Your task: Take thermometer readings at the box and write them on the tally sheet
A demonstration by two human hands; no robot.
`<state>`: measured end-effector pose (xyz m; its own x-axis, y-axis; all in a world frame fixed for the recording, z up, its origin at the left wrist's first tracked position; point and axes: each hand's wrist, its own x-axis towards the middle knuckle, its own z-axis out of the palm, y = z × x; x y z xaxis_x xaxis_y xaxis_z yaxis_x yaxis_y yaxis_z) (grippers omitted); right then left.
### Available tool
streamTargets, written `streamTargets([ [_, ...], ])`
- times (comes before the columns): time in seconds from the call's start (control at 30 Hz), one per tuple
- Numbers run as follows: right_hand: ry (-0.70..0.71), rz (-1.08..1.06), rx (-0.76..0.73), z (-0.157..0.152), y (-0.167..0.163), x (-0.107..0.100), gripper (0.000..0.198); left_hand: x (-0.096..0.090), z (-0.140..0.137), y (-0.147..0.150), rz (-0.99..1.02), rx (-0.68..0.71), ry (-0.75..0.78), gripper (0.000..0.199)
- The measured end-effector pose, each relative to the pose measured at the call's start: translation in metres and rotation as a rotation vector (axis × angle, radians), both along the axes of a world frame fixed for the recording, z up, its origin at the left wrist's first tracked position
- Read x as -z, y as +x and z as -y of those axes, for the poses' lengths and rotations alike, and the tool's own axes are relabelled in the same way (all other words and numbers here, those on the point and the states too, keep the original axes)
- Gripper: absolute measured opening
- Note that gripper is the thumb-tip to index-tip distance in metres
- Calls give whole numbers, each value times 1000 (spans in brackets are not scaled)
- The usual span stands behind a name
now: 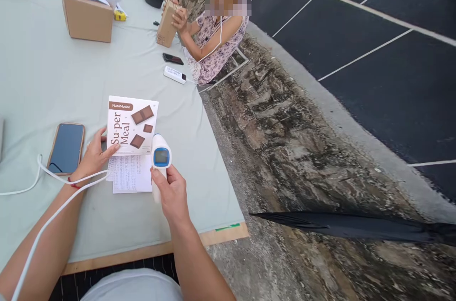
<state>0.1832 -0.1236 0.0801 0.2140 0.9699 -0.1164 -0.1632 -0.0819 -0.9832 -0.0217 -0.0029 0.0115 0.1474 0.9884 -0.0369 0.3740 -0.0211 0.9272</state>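
My right hand [173,194] grips a white infrared thermometer [160,157] with a blue screen, held upright just right of a white "Su-per Meal" box [131,125] printed with brown bars. My left hand [93,154] rests its fingertips on the box's lower left corner. The box lies flat on the pale green table [46,78]. A printed sheet of paper [128,175] sticks out from under the box toward me. A phone [66,147] in a tan case lies just left of my left hand.
A white cable [50,175] runs across my left wrist. Across the table a seated person holds a brown carton [166,23]; a dark phone [173,59] and a white device [174,74] lie near them. A cardboard box [87,17] stands at the back. The table edge [221,234] borders pavement.
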Motion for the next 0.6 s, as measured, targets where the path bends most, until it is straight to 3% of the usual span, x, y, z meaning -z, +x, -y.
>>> streamTargets([
  [0.13, 26, 82, 15, 5, 13, 5, 45, -3, -1, -5, -20, -3, -15, 109],
  [0.23, 50, 263, 126, -5, 38, 25, 50, -7, 3, -3, -18, 2, 50, 109],
  [0.4, -185, 840, 267, -37, 99, 73, 57, -6, 7, 6, -21, 11, 174, 93],
  [0.5, -313, 1020, 250, -50, 123, 92, 55, -7, 6, 5, -99, 5, 224, 88],
  [0.6, -310, 1129, 231, -51, 128, 99, 49, -9, 5, 3, -206, 35, 222, 82],
])
